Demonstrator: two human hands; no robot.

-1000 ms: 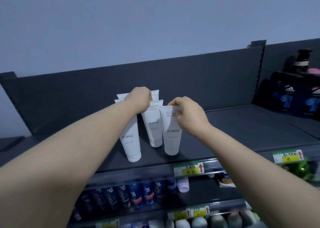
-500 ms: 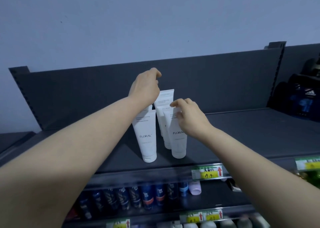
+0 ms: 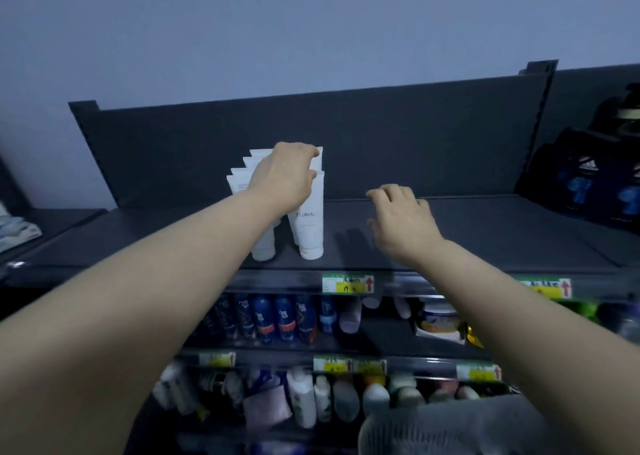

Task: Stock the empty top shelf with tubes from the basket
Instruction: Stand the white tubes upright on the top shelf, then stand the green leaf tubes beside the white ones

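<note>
A cluster of white tubes (image 3: 310,226) stands cap-down on the dark top shelf (image 3: 485,236), left of its middle. The left hand (image 3: 284,181) reaches over them, fingers curled around the flat upper ends of the tubes. The right hand (image 3: 401,219) hovers just to their right above the shelf, fingers loosely spread, holding nothing. A grey basket (image 3: 450,430) shows at the bottom edge, below lower shelves of bottles (image 3: 277,318).

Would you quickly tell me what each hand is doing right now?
Left hand: fingers curled over the tops of the white tubes, holding them.
Right hand: open, loosely curled, holding nothing.
</note>
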